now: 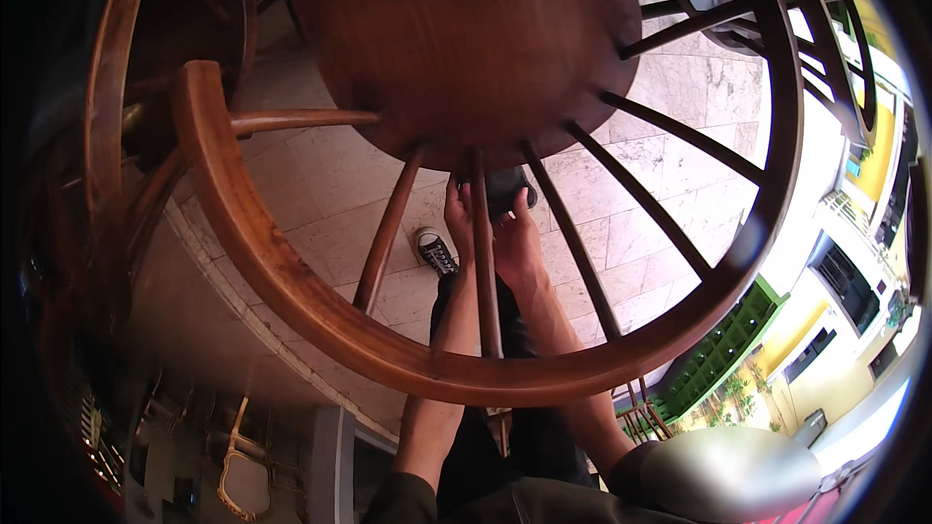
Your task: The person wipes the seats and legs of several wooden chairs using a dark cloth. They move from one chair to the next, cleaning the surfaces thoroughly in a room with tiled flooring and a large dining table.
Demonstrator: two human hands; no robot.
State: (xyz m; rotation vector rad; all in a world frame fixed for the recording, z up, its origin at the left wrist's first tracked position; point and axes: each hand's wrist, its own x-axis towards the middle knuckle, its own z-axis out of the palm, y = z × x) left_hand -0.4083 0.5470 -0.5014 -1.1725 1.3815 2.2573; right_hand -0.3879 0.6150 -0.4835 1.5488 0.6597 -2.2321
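A wooden spindle-back chair (466,51) fills the upper middle, its curved top rail (502,378) nearest the camera and its spindles running to the dark brown seat. Below the seat edge, seen between the spindles, my left hand (457,215) and my right hand (515,233) are at a small black object (506,189) that I cannot identify. The fingers of both hands touch or flank it, and its upper part is hidden by the seat. One spindle passes in front of the hands. My forearms reach under the top rail.
Other wooden chairs stand at the left (105,87) and upper right (815,29). Light stone tiles (328,225) cover the floor, with my black-and-white sneaker (435,251) on them. A gold-framed chair (246,480) is at the lower left, a green structure (728,356) at the right.
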